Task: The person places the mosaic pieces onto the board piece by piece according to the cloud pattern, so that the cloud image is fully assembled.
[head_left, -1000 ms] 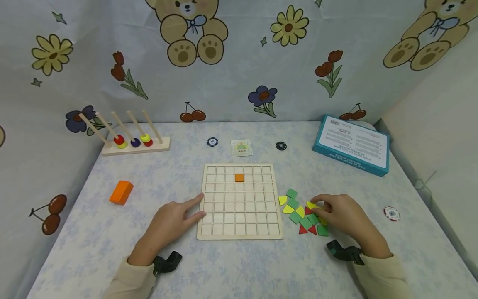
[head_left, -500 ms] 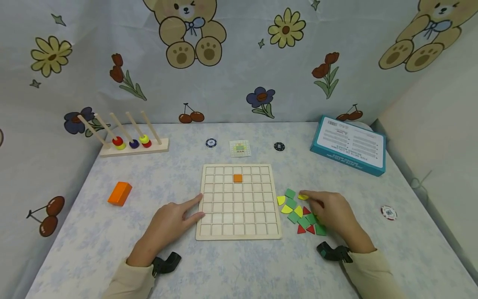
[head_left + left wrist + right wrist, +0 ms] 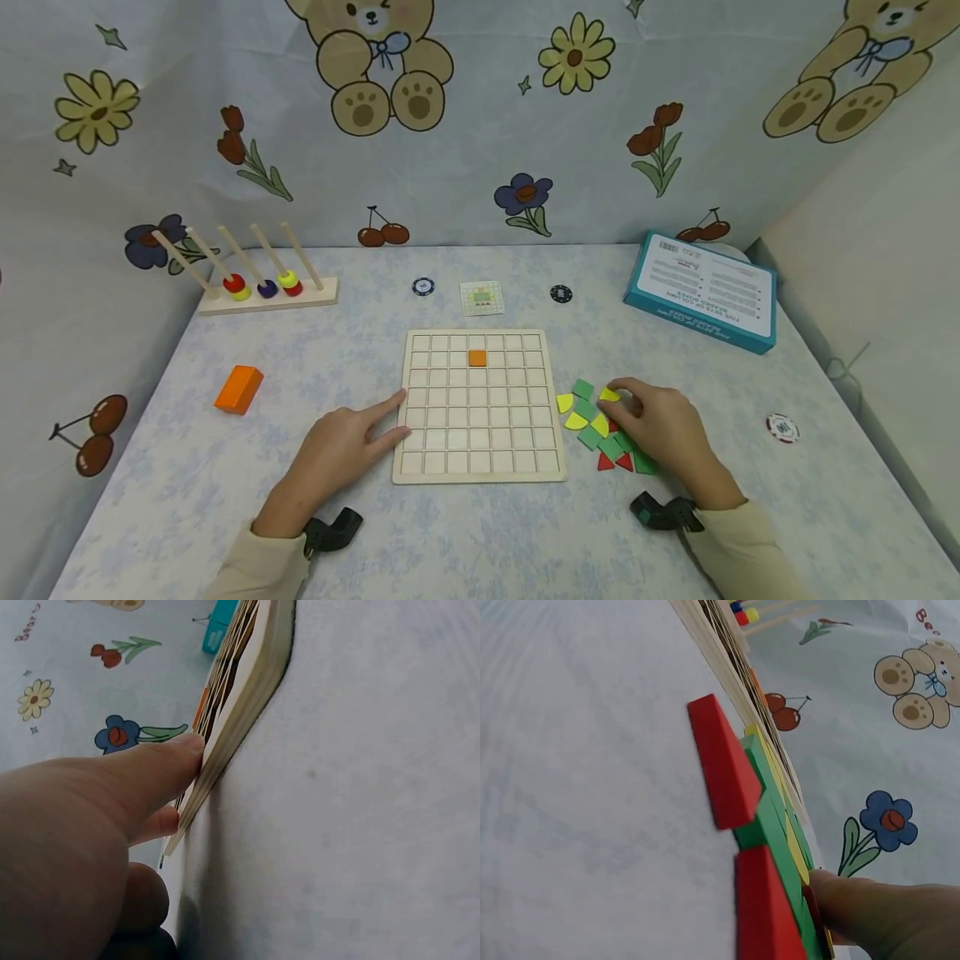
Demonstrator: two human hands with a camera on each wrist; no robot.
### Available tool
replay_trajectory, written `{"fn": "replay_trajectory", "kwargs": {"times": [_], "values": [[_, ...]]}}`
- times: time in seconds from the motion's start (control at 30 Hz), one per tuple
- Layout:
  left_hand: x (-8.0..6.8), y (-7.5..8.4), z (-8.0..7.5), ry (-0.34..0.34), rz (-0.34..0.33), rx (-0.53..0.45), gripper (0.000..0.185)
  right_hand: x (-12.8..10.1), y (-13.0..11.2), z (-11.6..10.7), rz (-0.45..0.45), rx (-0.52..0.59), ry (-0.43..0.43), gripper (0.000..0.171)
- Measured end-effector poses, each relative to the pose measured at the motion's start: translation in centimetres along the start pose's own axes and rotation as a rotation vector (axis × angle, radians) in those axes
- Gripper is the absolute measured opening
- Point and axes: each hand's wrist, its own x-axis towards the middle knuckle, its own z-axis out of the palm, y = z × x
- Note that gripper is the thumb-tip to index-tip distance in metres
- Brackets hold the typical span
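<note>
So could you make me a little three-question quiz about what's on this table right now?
1. True or false: the grid board holds one orange tile.
2. What does the right hand pinch? A) a yellow piece B) a poker chip C) the teal box
3. Fill in: the left hand rests against the board's ____ edge.

Key: 1 true; 2 A; 3 left.

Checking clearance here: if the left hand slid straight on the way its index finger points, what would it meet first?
The left hand already touches the wooden grid board at its left edge, so it would meet the board first, probably crossing empty cells.
</note>
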Motion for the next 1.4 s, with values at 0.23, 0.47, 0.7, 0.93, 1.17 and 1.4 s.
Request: {"fn": "replay_trajectory", "kwargs": {"times": [0.23,0.47,0.7,0.93,1.17,1.4], "values": [[-0.1,0.0,0.0,-0.005,-0.005,-0.008,0.061,0.0,-0.1,0.3,-0.030,0.011,0.042,0.036],[-0.1,-0.1,0.0,-0.003,0.002,-0.008,0.061,0.0,-0.3,0.1,0.001,0.014,0.021,0.036],[-0.1,0.0,0.1,-0.007,-0.002,-0.012,0.061,0.0,-1.3,-0.5,-0.031,0.042,0.045,0.032],[-0.1,0.0,-0.1,0.022,0.025,-0.019,0.059,0.7,-3.1,-1.0,-0.153,0.100,0.021,0.026],[-0.1,0.1,-0.3,0.015,0.017,-0.010,0.060,2.2,-5.6,-1.0,-0.237,0.133,-0.079,0.027],[-0.1,0.0,-0.1,0.001,-0.005,-0.015,0.061,4.8,-9.1,0.1,-0.316,0.155,-0.144,0.027]]}}
